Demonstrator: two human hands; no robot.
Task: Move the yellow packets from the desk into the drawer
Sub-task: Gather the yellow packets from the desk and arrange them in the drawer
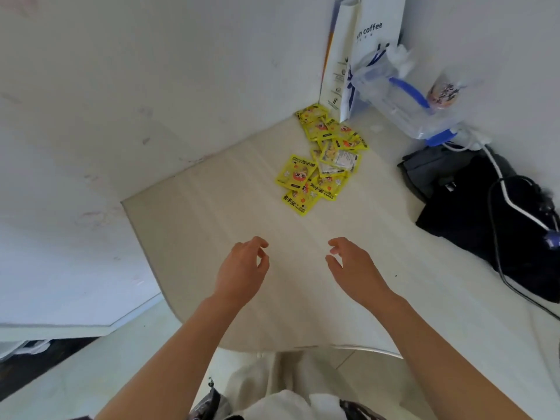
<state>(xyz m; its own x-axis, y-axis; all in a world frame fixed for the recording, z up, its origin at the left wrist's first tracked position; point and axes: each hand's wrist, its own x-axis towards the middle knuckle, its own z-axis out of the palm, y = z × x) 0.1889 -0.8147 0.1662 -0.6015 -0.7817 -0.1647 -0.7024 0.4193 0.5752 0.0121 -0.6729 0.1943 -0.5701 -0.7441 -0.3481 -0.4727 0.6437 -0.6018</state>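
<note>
Left of everything: white wall (127,95), scuffed, running along the far left edge of the desk (212,225). Left hand (241,272) hovers over the bare desk near the front edge, fingers loosely curled, holding nothing. Right hand (353,268) just beside it, same pose, thumb and fingers relaxed, nothing in it, a gap of bare desk between the two. Yellow packets (324,159) lie in a loose overlapping heap ahead of both hands, well apart from them, slightly to the right-hand side, trailing back to the wall corner; a few are flipped to the pale printed back. Bare desk between hands and heap. Packet print is cartoon art plus characters too small to read. Behind the heap, a white paper bag (363,50) stands upright against the wall, readable text "coffee", letters before it partly cut off. Right of that, a clear plastic bag (397,95) with a blue handle and a printed cup (444,92) inside. Further right of the right hand: black bag (485,207), white cable (509,195) and black cable draped across it. No drawer in view.
</note>
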